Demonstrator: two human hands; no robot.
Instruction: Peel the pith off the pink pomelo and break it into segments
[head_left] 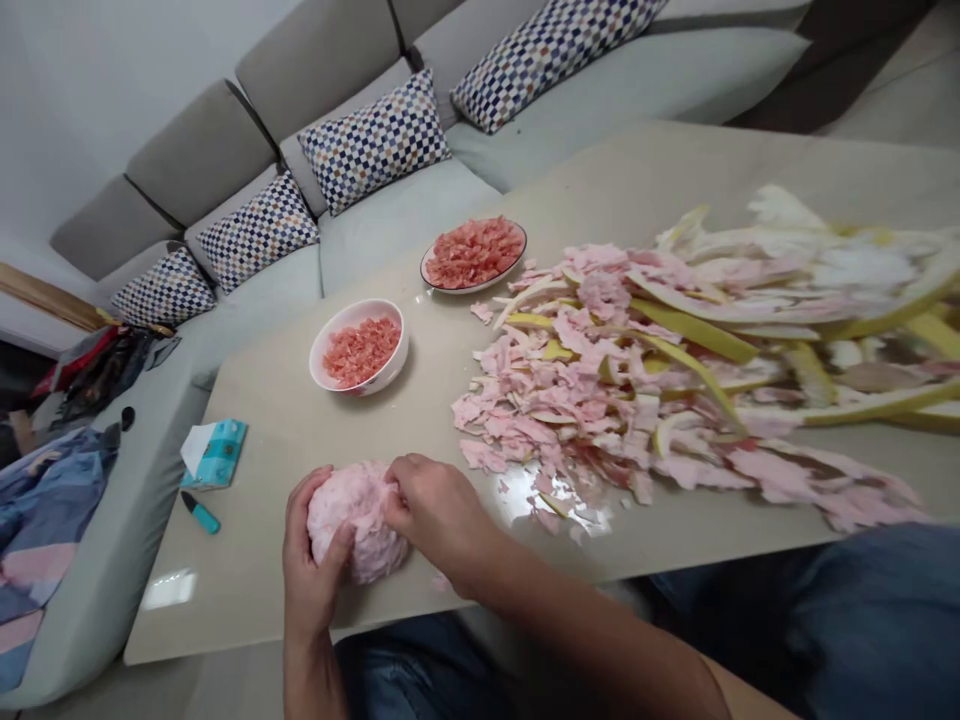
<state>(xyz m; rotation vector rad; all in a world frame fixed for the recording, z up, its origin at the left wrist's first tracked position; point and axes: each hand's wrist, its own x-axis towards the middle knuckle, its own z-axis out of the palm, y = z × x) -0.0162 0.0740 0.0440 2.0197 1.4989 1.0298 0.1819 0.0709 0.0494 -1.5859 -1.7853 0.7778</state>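
A peeled pomelo (356, 515), pale pink with its pith still on, is at the near edge of the table. My left hand (311, 545) is wrapped round its left side, thumb across the front. On the other side, my right hand (431, 505) pinches the pith at the upper right, its fingertips closed on the surface. Behind the fruit stands a white bowl (397, 365) with red pomelo flesh pieces (361, 352) in it. Farther back, a dark-rimmed plate (517, 265) bears a heap of similar red flesh (474, 254).
A large heap of pink pith and yellow-green peel strips (675, 360) covers the table's right side. On the left lie a blue tissue pack (223, 455) and a teal-handled knife (201, 513). A grey sofa (405, 215) with checkered cushions (379, 140) runs behind the table (277, 400).
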